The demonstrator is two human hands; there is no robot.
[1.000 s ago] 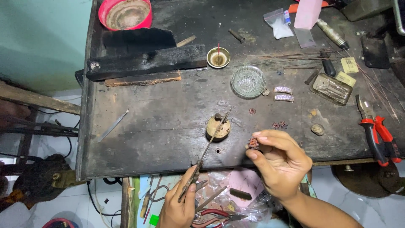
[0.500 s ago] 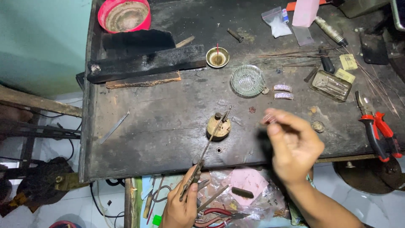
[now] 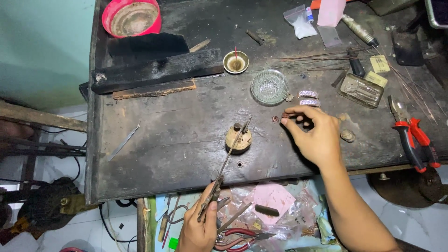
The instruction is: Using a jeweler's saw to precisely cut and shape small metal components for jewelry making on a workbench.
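Note:
My left hand (image 3: 199,223) grips long thin tweezers (image 3: 228,161) at the bench's front edge; their tips reach up beside a small round brass block (image 3: 239,138). My right hand (image 3: 313,135) is over the dark workbench (image 3: 177,140), fingers pinched on a tiny dark reddish piece (image 3: 285,115). A second small reddish piece (image 3: 275,119) lies on the bench just left of those fingertips. Two small silvery ring-like pieces (image 3: 308,98) lie just beyond the hand.
A glass dish (image 3: 269,86), a small brass cup (image 3: 235,61), a clear plastic box (image 3: 360,90), red-handled pliers (image 3: 410,135), thin wires (image 3: 317,57) and a red bowl (image 3: 132,17) sit on the bench. An open drawer (image 3: 261,210) with tools and plastic bags is below.
My right hand moved from the front edge up and right over the bench, toward the silvery pieces, carrying the small reddish piece. My left hand and tweezers stayed nearly still.

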